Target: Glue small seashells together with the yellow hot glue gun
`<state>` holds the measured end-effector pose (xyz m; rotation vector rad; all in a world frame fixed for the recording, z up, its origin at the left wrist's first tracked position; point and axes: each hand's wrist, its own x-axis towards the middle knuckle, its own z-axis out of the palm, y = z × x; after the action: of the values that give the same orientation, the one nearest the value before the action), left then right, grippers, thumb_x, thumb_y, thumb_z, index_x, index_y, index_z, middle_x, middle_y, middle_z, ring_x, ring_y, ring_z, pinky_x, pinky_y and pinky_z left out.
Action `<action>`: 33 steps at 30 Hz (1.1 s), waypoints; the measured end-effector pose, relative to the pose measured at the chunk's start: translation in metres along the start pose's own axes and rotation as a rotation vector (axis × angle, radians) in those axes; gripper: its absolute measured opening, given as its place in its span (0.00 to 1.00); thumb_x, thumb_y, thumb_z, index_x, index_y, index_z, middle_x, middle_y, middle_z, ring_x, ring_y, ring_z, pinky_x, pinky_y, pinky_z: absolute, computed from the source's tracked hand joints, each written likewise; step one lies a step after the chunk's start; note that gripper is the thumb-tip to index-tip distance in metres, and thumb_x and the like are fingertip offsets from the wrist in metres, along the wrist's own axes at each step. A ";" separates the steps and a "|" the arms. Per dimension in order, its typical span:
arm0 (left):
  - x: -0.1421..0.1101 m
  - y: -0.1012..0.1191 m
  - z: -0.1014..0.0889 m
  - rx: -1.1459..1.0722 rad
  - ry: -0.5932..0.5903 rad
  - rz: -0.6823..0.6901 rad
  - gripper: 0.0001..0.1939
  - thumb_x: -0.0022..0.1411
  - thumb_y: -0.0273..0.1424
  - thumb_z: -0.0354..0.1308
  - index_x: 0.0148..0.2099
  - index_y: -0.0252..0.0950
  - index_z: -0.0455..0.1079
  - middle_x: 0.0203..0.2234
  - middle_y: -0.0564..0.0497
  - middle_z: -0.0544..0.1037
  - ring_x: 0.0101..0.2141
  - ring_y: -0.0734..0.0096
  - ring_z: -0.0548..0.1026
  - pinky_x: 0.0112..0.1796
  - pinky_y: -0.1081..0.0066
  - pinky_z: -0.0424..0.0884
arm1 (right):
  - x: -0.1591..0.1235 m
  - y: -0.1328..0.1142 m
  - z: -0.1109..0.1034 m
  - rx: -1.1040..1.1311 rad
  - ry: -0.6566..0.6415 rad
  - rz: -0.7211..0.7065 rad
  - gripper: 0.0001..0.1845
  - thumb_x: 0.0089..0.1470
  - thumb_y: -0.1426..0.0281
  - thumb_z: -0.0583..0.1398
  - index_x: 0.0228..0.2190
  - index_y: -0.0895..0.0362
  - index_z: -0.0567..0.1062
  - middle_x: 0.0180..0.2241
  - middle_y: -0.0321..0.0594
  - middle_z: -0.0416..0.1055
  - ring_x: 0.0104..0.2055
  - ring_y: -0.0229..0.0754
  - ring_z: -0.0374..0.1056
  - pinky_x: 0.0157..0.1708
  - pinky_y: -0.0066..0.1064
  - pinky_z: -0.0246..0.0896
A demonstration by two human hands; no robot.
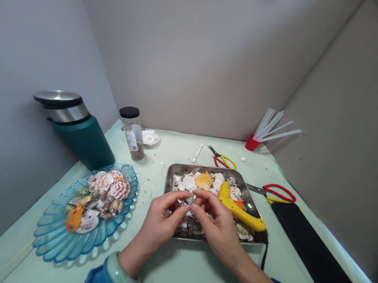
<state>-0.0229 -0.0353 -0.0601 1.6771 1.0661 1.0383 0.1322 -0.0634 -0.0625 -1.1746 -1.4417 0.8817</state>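
Observation:
A small grey-green shell [190, 200] is pinched between the fingertips of both hands, above the near part of a metal tray [170, 175]. My left hand [165, 211] closes on it from the left, thumb and forefinger together. From the right, my right hand [217, 220] grips it the same way. Under and behind the hands, the tray holds many shells, among them an orange scallop shell [203, 181] and white ones. A yellow glue gun [240, 211] lies across the tray's right side. My hands hide part of the tray's contents.
Left stands a blue scalloped plate [82, 248] of shells, with a teal bottle [84, 140] behind it. A clear jar [133, 137], a marker [197, 153], scissors [223, 158] and a red cup [253, 143] of glue sticks are farther back. Red-handled scissors [279, 193] and a black slab [314, 249] lie right.

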 end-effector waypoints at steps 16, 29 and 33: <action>-0.001 -0.005 0.000 -0.011 0.002 -0.012 0.12 0.61 0.31 0.56 0.46 0.36 0.74 0.32 0.48 0.80 0.22 0.77 0.70 0.25 0.76 0.68 | 0.001 0.001 0.000 0.004 -0.024 -0.012 0.12 0.58 0.68 0.57 0.44 0.53 0.71 0.32 0.35 0.68 0.31 0.37 0.64 0.33 0.28 0.62; 0.000 -0.006 0.001 0.008 0.017 0.068 0.12 0.61 0.30 0.56 0.45 0.36 0.76 0.34 0.47 0.80 0.21 0.77 0.71 0.25 0.76 0.68 | 0.003 0.003 0.000 0.032 0.021 0.027 0.10 0.56 0.68 0.60 0.41 0.53 0.73 0.30 0.34 0.68 0.31 0.37 0.63 0.32 0.28 0.61; -0.001 -0.005 0.001 0.019 0.011 0.055 0.12 0.61 0.29 0.56 0.46 0.36 0.75 0.32 0.48 0.79 0.21 0.77 0.70 0.25 0.76 0.67 | 0.002 0.002 0.001 0.053 0.017 0.044 0.10 0.55 0.67 0.60 0.41 0.53 0.72 0.30 0.34 0.67 0.31 0.37 0.63 0.32 0.28 0.60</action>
<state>-0.0234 -0.0349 -0.0648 1.7262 1.0446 1.0770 0.1316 -0.0608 -0.0646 -1.1756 -1.3754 0.9325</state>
